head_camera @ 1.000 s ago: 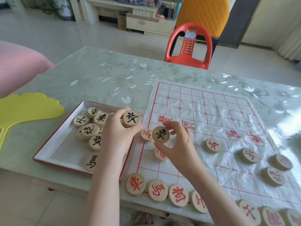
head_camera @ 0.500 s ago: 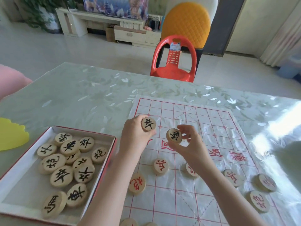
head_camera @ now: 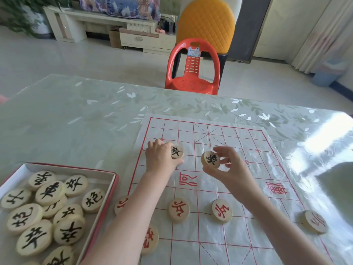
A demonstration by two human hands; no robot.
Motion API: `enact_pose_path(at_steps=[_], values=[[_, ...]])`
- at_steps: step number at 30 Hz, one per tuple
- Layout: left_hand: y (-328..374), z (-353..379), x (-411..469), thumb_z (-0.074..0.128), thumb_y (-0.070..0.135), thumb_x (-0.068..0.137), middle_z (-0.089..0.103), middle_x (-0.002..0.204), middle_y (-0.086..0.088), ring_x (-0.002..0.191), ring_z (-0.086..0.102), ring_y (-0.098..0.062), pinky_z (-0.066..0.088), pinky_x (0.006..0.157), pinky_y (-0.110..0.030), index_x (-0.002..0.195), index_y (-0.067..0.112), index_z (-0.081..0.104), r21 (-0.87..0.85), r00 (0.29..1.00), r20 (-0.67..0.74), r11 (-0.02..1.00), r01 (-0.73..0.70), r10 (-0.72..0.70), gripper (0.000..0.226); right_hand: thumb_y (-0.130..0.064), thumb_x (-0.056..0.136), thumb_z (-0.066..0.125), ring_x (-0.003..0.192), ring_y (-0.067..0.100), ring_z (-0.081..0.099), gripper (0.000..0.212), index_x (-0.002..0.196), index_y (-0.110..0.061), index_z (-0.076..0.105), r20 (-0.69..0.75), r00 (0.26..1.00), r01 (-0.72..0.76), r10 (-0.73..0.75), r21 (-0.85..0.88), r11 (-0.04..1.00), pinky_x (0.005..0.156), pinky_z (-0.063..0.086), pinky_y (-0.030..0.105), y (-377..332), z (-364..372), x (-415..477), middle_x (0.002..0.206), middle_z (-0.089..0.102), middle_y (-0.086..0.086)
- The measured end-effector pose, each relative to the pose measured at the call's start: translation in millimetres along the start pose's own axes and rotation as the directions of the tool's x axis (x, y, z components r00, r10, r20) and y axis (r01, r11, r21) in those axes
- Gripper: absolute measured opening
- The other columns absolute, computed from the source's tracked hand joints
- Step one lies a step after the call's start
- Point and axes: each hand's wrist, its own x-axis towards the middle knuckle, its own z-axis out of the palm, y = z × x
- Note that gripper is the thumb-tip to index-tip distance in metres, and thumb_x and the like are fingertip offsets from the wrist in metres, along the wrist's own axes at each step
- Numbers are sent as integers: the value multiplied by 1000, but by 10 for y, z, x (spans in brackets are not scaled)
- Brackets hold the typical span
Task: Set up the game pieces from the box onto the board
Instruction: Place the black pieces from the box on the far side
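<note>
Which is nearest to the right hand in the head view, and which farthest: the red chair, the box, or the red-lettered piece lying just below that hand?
From the right hand:
1. Red-lettered piece, on the board just below the hand.
2. Box, on the table at left.
3. Red chair, beyond the table's far edge.

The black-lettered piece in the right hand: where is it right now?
In the head view, the right hand holds the black-lettered piece above the far half of the board, right of the left hand.

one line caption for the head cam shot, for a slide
Left hand and right hand each hold a black-marked piece over the far half of the board, box of pieces at left.
</note>
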Motion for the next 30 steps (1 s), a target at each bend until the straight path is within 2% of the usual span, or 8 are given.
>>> enact_pose_path(at_steps=[6, 11, 12, 15, 18, 24, 28, 30], values=[[-81, -119, -37, 71, 55, 67, 53, 122, -4, 116, 38, -25, 29, 96, -29, 125, 24, 53, -125, 1000, -27, 992, -12, 9, 68, -21, 73, 76, 112, 23, 48, 59, 124, -17, 47, 31, 999, 33, -32, -44, 998, 88, 45, 33, -183, 229, 837, 110, 55, -2], [-151, -322, -67, 70, 44, 74, 56, 118, -2, 114, 40, -24, 30, 91, -27, 125, 22, 55, -174, 999, -41, 985, -22, 15, 58, -16, 76, 72, 120, 27, 43, 61, 130, -12, 42, 38, 999, -18, 24, -149, 989, 64, 46, 28, -288, 594, 1706, 122, 55, 7], [-159, -354, -78, 69, 43, 76, 57, 117, -2, 113, 40, -24, 31, 90, -27, 125, 23, 55, -187, 999, -35, 982, -30, 24, 55, -15, 77, 71, 121, 27, 40, 61, 130, -12, 41, 36, 999, -21, 28, -173, 985, 64, 46, 28, -280, 654, 1813, 123, 55, 7], [-177, -419, -123, 68, 40, 78, 58, 115, 3, 111, 40, -20, 33, 89, -27, 123, 26, 56, -227, 999, -25, 973, -49, 44, 49, -17, 79, 70, 124, 25, 31, 59, 131, -13, 41, 22, 999, -35, 43, -265, 964, 89, 44, 36, -203, 790, 2012, 122, 57, 6], [-219, -431, -162, 67, 37, 79, 58, 116, 5, 113, 40, -18, 32, 89, -25, 121, 27, 57, -242, 998, -36, 969, -56, 49, 45, -21, 81, 64, 123, 27, 33, 54, 131, -17, 44, 7, 998, -56, 61, -324, 944, 93, 36, 31, -82, 889, 2047, 124, 56, 8], [-363, -570, -316, 67, 30, 80, 60, 115, 4, 114, 45, -18, 37, 96, -28, 117, 25, 61, -290, 998, -48, 956, -55, 43, 38, -33, 79, 70, 128, 24, 28, 65, 135, -18, 41, -28, 999, -25, 18, -284, 959, 103, 29, 34, -146, 816, 1801, 134, 50, 2], [-610, -879, -544, 65, 20, 82, 63, 101, 10, 91, 53, -5, 33, 73, -1, 109, 24, 65, -351, 995, -103, 935, -45, 9, 28, -25, 84, 64, 121, 25, 39, 46, 127, -17, 52, -31, 994, 94, -104, -234, 968, 104, 32, 36, -411, 767, 1284, 128, 55, 3], [-817, -1038, -735, 64, 14, 82, 65, 97, 11, 83, 55, -1, 36, 72, -1, 107, 21, 65, -388, 995, -89, 922, 4, -42, 26, -19, 83, 64, 117, 23, 45, 39, 121, -17, 57, 57, 985, 168, -160, -181, 969, 102, 34, 33, -584, 820, 893, 123, 60, 1]])
